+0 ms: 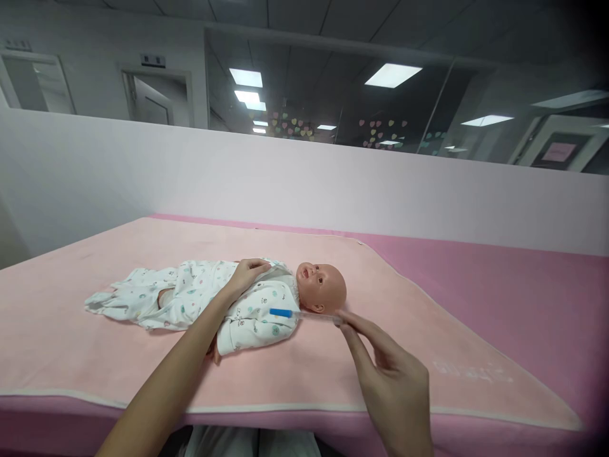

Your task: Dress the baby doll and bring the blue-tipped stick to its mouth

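Observation:
A baby doll [321, 287] in a white patterned sleepsuit [190, 295] lies on its back on a light pink blanket [71, 343], head to the right. My left hand [247, 274] rests on the doll's chest, fingers curled onto the suit's collar. My right hand [385, 374] pinches the end of a thin clear stick with a blue tip [281, 312]. The blue tip lies against the doll's near shoulder, just below its neck.
The blanket covers a darker pink padded table [523, 298] that extends to the right. A low white partition wall [304, 184] runs behind the table, with glass office walls and ceiling lights beyond it. The table's front edge is close to my body.

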`<state>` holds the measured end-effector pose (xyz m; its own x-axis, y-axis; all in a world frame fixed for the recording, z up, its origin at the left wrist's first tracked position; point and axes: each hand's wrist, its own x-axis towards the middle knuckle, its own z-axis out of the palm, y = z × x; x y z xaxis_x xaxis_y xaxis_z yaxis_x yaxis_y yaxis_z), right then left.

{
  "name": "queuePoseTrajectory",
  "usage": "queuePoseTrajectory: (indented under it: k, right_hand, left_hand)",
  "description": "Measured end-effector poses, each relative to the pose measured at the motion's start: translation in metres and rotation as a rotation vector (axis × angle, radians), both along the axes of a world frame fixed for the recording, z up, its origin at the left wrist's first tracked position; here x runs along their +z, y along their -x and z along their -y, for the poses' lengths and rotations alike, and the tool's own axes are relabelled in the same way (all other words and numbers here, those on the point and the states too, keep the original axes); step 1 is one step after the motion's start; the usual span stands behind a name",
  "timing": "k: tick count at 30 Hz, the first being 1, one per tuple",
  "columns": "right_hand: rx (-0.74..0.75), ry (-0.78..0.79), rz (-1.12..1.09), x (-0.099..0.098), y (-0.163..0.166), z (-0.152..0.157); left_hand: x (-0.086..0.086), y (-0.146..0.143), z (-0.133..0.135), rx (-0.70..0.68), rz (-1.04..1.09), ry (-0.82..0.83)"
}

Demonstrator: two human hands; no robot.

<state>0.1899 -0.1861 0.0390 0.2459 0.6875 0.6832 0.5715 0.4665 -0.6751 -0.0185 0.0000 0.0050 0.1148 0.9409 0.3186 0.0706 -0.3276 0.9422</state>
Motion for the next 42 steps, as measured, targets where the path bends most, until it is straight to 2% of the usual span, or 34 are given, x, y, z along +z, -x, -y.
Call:
queuePoseTrajectory:
  k: [3, 7, 9, 12, 14, 16, 18, 20, 22, 25, 28, 31, 34, 36, 39, 42]
  right_hand:
    - [0.202, 0.007, -0.249, 0.015, 0.017, -0.016]
    - [0.446, 0.035, -0.567, 0.015, 0.034, -0.033]
    - [0.488, 0.029, -0.667, 0.014, 0.040, -0.036]
    - [0.446, 0.020, -0.705, 0.011, 0.046, -0.036]
    - [0.350, 0.020, -0.638, 0.006, 0.044, -0.032]
    - [0.185, -0.018, -0.486, -0.004, 0.038, -0.026]
    - [-0.041, -0.143, -0.266, -0.022, 0.025, -0.018]
    - [-0.283, -0.341, -0.019, -0.046, 0.010, -0.010]
    - [-0.407, -0.456, 0.207, -0.072, -0.007, -0.003]
    - [-0.406, -0.398, 0.448, -0.106, -0.028, 0.002]
    - [-0.309, -0.230, 0.585, -0.123, -0.039, 0.001]
    - [-0.266, -0.106, 0.556, -0.113, -0.033, -0.008]
    - [-0.201, -0.091, 0.494, -0.080, -0.008, -0.030]
    - [-0.096, -0.052, 0.516, -0.056, 0.013, -0.056]
    - [-0.022, 0.105, 0.711, -0.034, 0.042, -0.103]
    - [-0.055, 0.151, 0.913, -0.036, 0.058, -0.137]
  left_hand:
    - [0.001, 0.000, 0.001, 0.002, -0.017, -0.016]
    - [0.000, 0.000, 0.001, -0.019, -0.030, -0.055]
    - [-0.001, 0.000, -0.001, -0.024, -0.033, -0.050]
    - [-0.002, 0.000, -0.006, 0.005, -0.042, -0.027]
    - [-0.002, 0.000, -0.007, 0.022, -0.044, -0.025]
    - [-0.002, 0.000, -0.005, 0.014, -0.038, -0.029]
    - [-0.001, 0.000, -0.001, -0.004, -0.037, -0.028]
    - [0.000, -0.001, 0.001, -0.010, -0.040, -0.022]
    - [-0.001, -0.001, 0.001, -0.005, -0.044, -0.020]
    - [-0.002, -0.001, -0.002, 0.012, -0.047, -0.023]
    - [-0.002, 0.000, -0.002, 0.002, -0.045, -0.028]
    - [-0.002, 0.000, -0.001, -0.011, -0.053, -0.047]
    - [-0.002, -0.002, 0.001, 0.021, -0.118, -0.095]
    - [-0.002, -0.004, 0.003, 0.059, -0.207, -0.154]
    - [-0.001, -0.008, 0.005, 0.089, -0.373, -0.249]
    - [0.000, -0.011, 0.009, 0.091, -0.499, -0.306]
